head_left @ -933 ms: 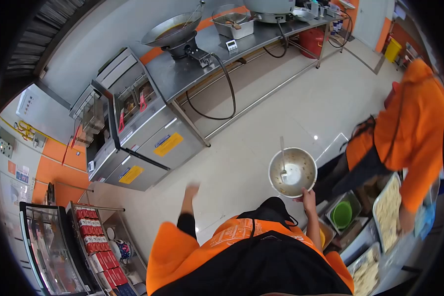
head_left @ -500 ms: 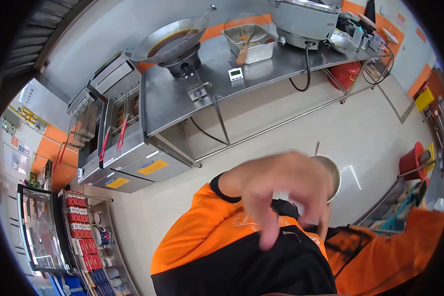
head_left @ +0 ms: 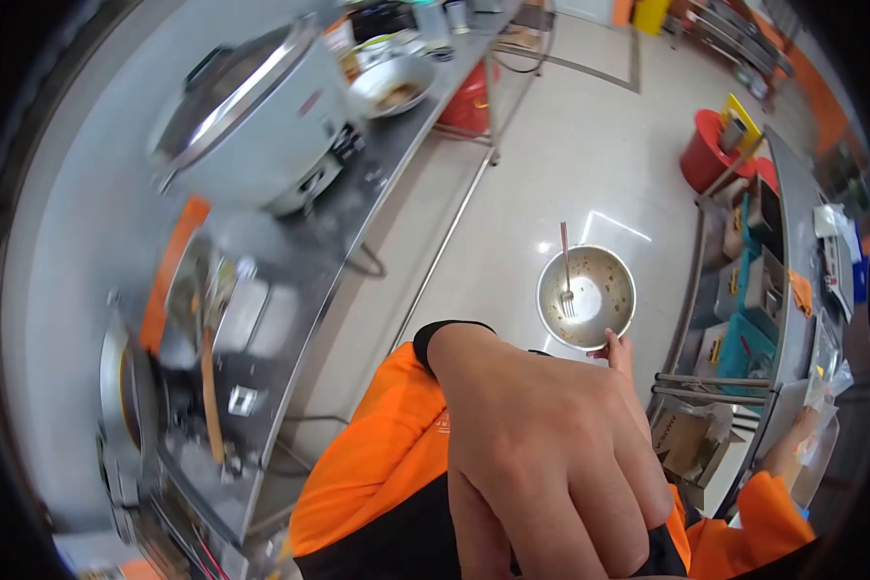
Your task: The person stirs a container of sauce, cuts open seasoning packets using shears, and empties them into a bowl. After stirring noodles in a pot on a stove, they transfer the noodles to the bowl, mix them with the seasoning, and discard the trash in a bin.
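Bowl [head_left: 605, 307], fork [head_left: 566, 278] inside, is right of centre, its rim clamped in the right hand [head_left: 619, 355]; left hand [head_left: 561, 449], lower centre, has curled fingers, grip hidden, cannot tell.

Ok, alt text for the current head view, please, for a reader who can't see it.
A person's right hand holds a stained metal bowl with a fork in it, above a pale floor. The left hand, fingers curled, fills the near foreground. At left, a large lidded cooker stands on a steel counter.
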`<state>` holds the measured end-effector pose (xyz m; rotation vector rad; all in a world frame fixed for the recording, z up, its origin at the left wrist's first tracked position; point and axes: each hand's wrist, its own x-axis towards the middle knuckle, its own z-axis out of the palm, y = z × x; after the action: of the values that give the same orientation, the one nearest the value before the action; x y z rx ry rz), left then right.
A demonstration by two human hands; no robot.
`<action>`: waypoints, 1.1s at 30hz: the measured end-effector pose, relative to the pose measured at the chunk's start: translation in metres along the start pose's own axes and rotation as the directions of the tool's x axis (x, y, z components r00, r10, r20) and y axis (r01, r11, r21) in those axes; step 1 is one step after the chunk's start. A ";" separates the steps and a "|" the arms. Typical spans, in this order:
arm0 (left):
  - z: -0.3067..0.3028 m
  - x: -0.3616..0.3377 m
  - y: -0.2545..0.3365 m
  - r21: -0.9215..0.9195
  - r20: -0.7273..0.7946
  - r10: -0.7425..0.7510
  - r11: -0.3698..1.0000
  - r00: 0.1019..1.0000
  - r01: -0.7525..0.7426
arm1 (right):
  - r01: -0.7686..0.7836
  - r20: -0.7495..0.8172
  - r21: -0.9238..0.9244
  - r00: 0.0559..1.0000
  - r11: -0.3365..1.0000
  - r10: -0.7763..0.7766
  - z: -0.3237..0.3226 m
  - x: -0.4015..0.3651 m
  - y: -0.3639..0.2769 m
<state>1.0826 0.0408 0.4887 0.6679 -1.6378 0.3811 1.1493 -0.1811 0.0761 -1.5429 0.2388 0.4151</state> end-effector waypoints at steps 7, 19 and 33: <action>-0.208 -0.071 -0.149 -0.145 0.034 -0.328 0.933 0.944 0.329 | -0.056 -0.262 0.070 0.962 0.996 0.072 -0.058 0.128 -0.034; -0.481 -0.108 -0.299 0.938 -0.237 -0.355 0.160 0.904 0.308 | 0.077 -0.111 -0.170 0.989 0.982 -0.096 -0.102 0.570 -0.290; -0.794 -0.150 -0.399 0.838 -0.506 -0.287 -0.384 0.813 0.386 | 0.149 0.223 -0.119 0.968 0.982 -0.120 0.093 0.998 -0.537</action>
<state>1.9615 0.2337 0.4371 2.3891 -0.4437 1.3043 2.2622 0.0321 0.1663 -1.6215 -0.0638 0.4944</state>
